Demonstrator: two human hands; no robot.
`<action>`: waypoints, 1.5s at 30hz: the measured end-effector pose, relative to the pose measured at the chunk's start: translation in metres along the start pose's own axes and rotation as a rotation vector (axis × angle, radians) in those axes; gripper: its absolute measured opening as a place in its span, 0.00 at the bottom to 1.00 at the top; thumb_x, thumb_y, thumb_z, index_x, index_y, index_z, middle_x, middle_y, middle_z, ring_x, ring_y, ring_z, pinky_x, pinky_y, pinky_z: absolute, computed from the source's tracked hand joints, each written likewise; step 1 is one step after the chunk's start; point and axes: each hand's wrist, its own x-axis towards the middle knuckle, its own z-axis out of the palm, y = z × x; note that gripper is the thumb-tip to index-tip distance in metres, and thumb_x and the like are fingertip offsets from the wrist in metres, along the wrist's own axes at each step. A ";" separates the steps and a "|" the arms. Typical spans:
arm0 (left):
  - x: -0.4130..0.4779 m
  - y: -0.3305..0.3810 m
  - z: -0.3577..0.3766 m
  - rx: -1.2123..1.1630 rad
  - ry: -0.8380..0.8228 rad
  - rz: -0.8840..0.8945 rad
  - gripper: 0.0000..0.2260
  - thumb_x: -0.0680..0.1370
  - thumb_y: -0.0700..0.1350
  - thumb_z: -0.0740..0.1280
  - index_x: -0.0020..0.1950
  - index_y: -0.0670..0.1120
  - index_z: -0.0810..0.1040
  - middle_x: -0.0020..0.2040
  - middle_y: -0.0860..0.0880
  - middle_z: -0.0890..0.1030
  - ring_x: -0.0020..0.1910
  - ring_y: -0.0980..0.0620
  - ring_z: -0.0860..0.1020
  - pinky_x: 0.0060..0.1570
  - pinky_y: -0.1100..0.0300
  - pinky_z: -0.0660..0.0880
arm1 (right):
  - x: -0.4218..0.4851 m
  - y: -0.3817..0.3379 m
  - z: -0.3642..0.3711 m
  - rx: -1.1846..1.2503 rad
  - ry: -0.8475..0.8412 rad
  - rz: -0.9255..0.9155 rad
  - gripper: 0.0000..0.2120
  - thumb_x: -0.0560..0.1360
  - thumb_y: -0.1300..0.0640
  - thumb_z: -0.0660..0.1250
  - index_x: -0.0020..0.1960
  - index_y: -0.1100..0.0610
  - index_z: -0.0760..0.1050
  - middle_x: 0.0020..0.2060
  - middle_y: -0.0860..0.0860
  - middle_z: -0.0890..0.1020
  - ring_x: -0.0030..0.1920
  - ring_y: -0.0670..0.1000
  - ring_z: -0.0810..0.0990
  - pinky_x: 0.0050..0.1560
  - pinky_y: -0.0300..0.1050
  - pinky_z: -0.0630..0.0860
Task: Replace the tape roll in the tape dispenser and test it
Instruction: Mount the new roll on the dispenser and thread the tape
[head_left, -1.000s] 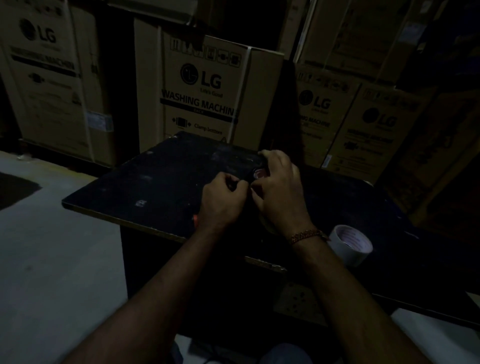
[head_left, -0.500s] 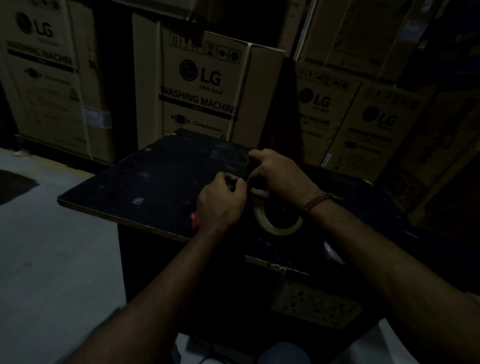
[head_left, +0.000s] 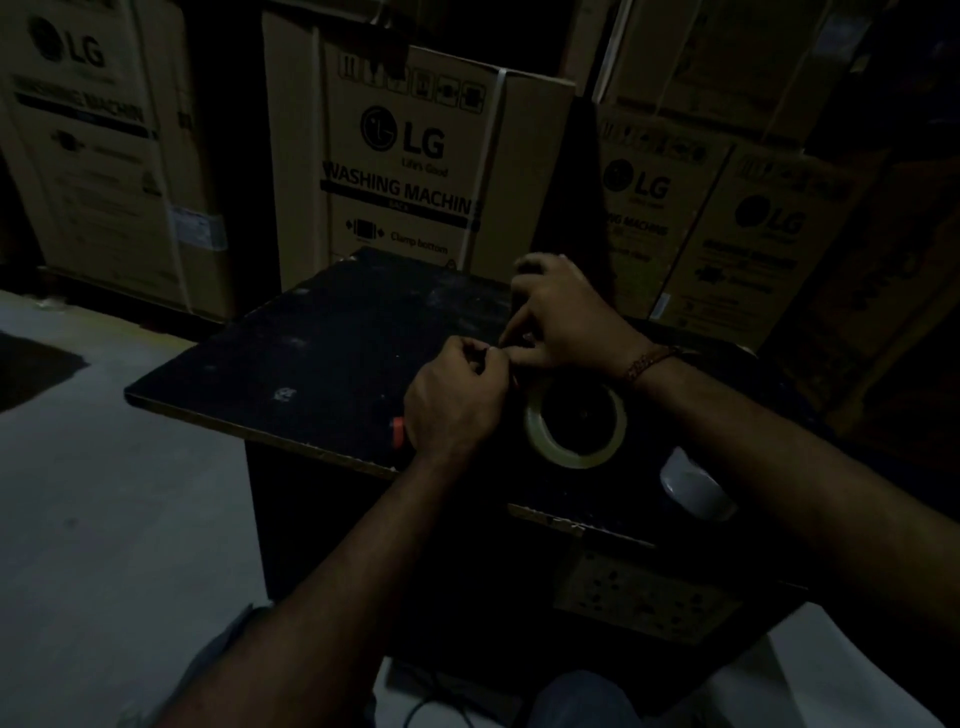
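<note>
**Tape roll in place, free end not yet threaded**

Item, your left hand (head_left: 457, 402): curled shut near the front of the dark surface (head_left: 322, 353), fingertips pinching something small that the gloom hides (judged to be the loose end of the tape); a red-orange part (head_left: 397, 432), likely the tape dispenser, peeks out at its near-left side.

Item, your right hand (head_left: 558, 317): fingers pinched together just beside the left, meeting it above the tape roll (head_left: 575, 427); what they clamp cannot be told for certain.

Item, tape roll: clear, standing on edge just right of your left hand; whether it sits on the dispenser hub is too dark to say.

Item, white roll (head_left: 693, 488): set aside near the front right edge under your right forearm.

Progress, as a judgement: swap seemingly done; feeding the end to the cutter and the test pull remain.
</note>
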 end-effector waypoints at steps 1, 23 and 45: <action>0.000 0.001 0.000 -0.005 -0.004 -0.004 0.14 0.82 0.58 0.63 0.60 0.52 0.80 0.41 0.59 0.75 0.46 0.54 0.77 0.47 0.56 0.68 | 0.005 -0.002 -0.002 0.018 -0.029 0.025 0.09 0.73 0.44 0.76 0.45 0.49 0.88 0.55 0.51 0.80 0.68 0.56 0.72 0.68 0.59 0.69; -0.002 -0.001 0.004 0.068 0.022 0.018 0.15 0.83 0.59 0.61 0.60 0.51 0.80 0.43 0.55 0.79 0.44 0.52 0.78 0.46 0.55 0.70 | 0.031 0.003 0.014 0.311 0.054 0.562 0.11 0.73 0.43 0.74 0.36 0.49 0.85 0.36 0.42 0.85 0.41 0.45 0.83 0.41 0.44 0.79; -0.005 -0.001 0.006 0.143 0.052 0.064 0.14 0.84 0.59 0.61 0.57 0.50 0.78 0.35 0.57 0.72 0.40 0.53 0.73 0.45 0.56 0.66 | 0.039 0.023 0.051 1.109 0.568 0.978 0.14 0.74 0.59 0.70 0.29 0.57 0.77 0.25 0.51 0.78 0.33 0.55 0.81 0.42 0.62 0.85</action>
